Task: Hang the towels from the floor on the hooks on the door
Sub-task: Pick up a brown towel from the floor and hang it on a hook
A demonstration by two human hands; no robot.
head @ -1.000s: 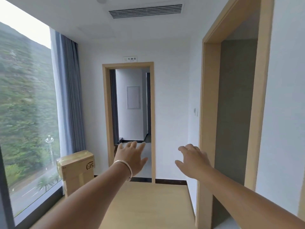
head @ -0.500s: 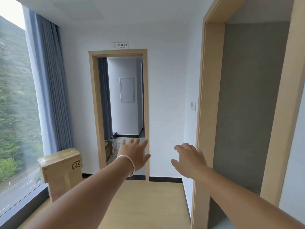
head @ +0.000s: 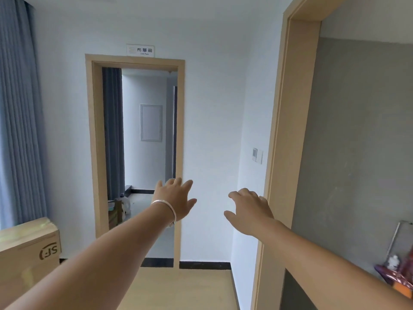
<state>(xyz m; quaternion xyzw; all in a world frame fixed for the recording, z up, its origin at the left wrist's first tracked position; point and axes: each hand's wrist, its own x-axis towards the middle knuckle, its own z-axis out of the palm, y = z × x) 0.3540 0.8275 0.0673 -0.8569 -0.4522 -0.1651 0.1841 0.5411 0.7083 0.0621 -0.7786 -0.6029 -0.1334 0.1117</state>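
Both my arms reach forward at chest height in a small room. My left hand [head: 176,201], with a silver bangle on the wrist, is spread open and holds nothing. My right hand [head: 249,210] is also open and empty, fingers apart, just left of a wooden door frame [head: 277,153]. No towels, hooks or door leaf show in this view.
An open doorway [head: 136,153] with a sign above it lies straight ahead. A second opening on the right shows a grey wall [head: 357,142] and some items low at the right edge [head: 400,271]. A cardboard box [head: 29,249] and blue curtain [head: 17,108] stand at the left.
The view has swung right and moved forward: the window has slid out of view and the right doorway fills more of the frame. Both hands stay open and outstretched.
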